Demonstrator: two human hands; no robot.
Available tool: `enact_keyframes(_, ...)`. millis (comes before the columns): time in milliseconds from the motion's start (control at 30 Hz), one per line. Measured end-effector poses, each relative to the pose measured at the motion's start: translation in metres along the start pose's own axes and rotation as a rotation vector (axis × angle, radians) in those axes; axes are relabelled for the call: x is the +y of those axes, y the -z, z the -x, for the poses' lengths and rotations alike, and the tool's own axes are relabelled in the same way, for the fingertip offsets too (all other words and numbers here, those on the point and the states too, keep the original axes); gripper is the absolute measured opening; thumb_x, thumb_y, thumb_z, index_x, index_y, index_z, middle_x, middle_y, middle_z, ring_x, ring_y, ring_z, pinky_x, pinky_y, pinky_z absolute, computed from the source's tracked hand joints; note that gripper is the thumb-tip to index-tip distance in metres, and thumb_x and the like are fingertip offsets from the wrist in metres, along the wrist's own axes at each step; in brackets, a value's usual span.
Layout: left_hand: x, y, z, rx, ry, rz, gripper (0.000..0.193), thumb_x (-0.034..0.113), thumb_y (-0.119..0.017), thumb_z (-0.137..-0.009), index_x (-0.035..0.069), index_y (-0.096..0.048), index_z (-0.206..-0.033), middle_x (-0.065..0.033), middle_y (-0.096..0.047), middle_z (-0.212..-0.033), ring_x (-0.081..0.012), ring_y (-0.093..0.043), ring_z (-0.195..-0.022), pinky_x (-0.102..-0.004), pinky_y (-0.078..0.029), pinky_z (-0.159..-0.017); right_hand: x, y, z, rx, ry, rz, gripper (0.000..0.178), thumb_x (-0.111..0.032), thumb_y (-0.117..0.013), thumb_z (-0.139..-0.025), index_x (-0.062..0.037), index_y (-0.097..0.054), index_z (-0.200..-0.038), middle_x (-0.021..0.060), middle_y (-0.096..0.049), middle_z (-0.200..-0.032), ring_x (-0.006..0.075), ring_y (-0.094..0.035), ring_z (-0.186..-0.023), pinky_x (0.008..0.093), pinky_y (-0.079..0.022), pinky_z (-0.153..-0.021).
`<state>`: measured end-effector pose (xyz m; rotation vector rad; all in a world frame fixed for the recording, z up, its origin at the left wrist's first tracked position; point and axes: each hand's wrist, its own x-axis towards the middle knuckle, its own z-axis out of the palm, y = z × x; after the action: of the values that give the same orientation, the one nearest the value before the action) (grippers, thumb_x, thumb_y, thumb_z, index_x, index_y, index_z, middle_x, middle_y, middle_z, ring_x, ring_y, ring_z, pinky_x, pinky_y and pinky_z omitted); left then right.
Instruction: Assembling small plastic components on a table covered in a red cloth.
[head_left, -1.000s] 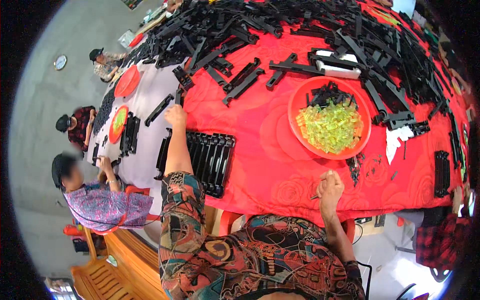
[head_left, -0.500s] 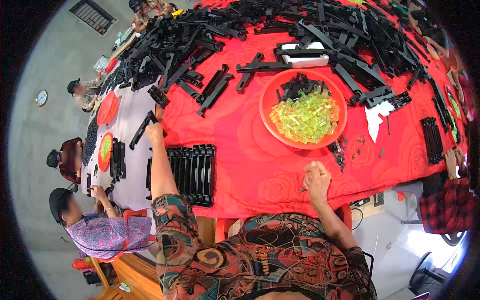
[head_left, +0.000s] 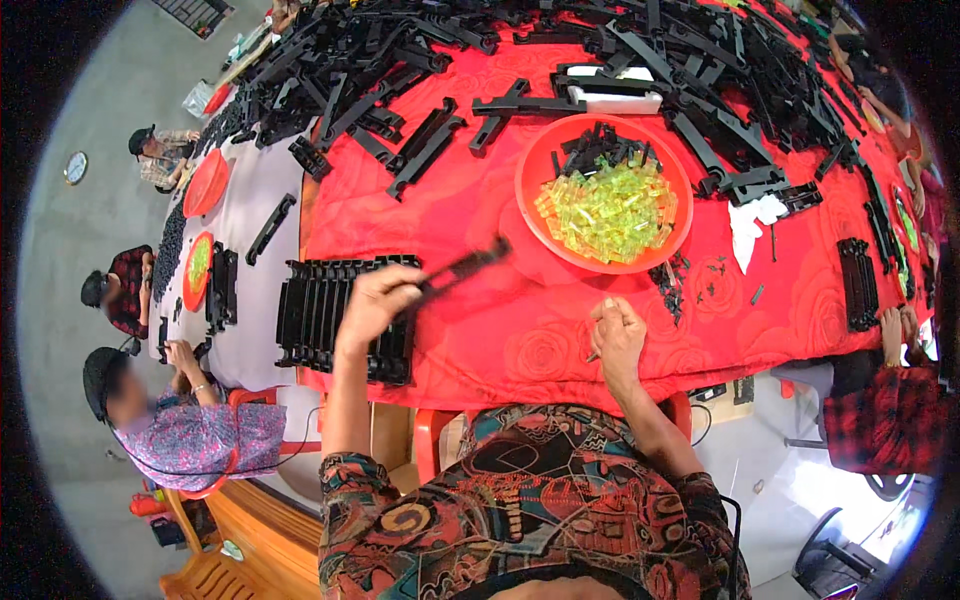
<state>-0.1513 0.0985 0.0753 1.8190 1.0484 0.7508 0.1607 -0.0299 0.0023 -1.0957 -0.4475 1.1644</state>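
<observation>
My left hand (head_left: 380, 305) is closed around the end of a long black plastic bar (head_left: 465, 268). It holds the bar above the red cloth, its far end slanting up to the right and blurred. Below that hand, a row of similar black bars (head_left: 322, 315) stands side by side. My right hand (head_left: 618, 335) is closed in front of the orange bowl (head_left: 527, 215), with a small dark piece (head_left: 592, 357) poking out beside the fingers. Inside the bowl are yellow-green clear pieces (head_left: 610, 215) and small black parts (head_left: 600, 148).
A big heap of black bars (head_left: 690, 60) covers the table's far side. Another bar (head_left: 270, 230) lies on the pale cloth at left. Small black bits (head_left: 675, 285) and white tissue (head_left: 750, 230) lie right of the bowl. Other people sit along both sides.
My left hand has moved right, from beside the bar on the pale cloth to over the row, and now carries a black bar. My right hand stays closed. The whole view has shifted slightly.
</observation>
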Motion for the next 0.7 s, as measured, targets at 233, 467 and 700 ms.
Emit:
enact_keyframes(233, -0.008, -0.086, -0.004, -0.283, 0.048, 0.01, 0.017, -0.001, -0.061, -0.08, 0.002, -0.068, -0.096, -0.0058, -0.065, -0.084, -0.015, -0.059, -0.081, -0.0282, -0.047, -0.074, 0.0, 0.002, 0.002, 0.001, 0.029, 0.033, 0.029, -0.022, -0.047, -0.097, -0.0018, -0.053, -0.077, -0.0064, -0.033, -0.047, 0.0019, -0.027, -0.037, 0.022, -0.021, -0.035)
enact_keyframes(467, -0.002, -0.101, -0.013, -0.185, -0.03, -0.17, 0.022, 0.015, -0.068, -0.078, 0.002, -0.066, -0.096, -0.0126, -0.064, -0.085, -0.0259, -0.059, -0.083, -0.0354, -0.046, -0.075, -0.004, 0.005, 0.008, -0.004, 0.048, 0.024, 0.029, -0.022, -0.047, -0.097, -0.0019, -0.053, -0.078, -0.0056, -0.032, -0.047, 0.0026, -0.028, -0.038, 0.0226, -0.025, -0.035)
enact_keyframes(700, 0.015, -0.087, 0.015, -0.073, -0.181, -0.441, 0.044, 0.021, -0.073, -0.072, -0.001, -0.059, -0.108, -0.0152, -0.061, -0.102, -0.0334, -0.056, -0.093, -0.0388, -0.042, -0.086, -0.004, 0.014, 0.009, 0.047, 0.069, -0.044, 0.027, -0.019, -0.045, -0.097, -0.0033, -0.052, -0.076, -0.0063, -0.025, -0.048, 0.0035, -0.022, -0.036, 0.0228, -0.021, -0.033)
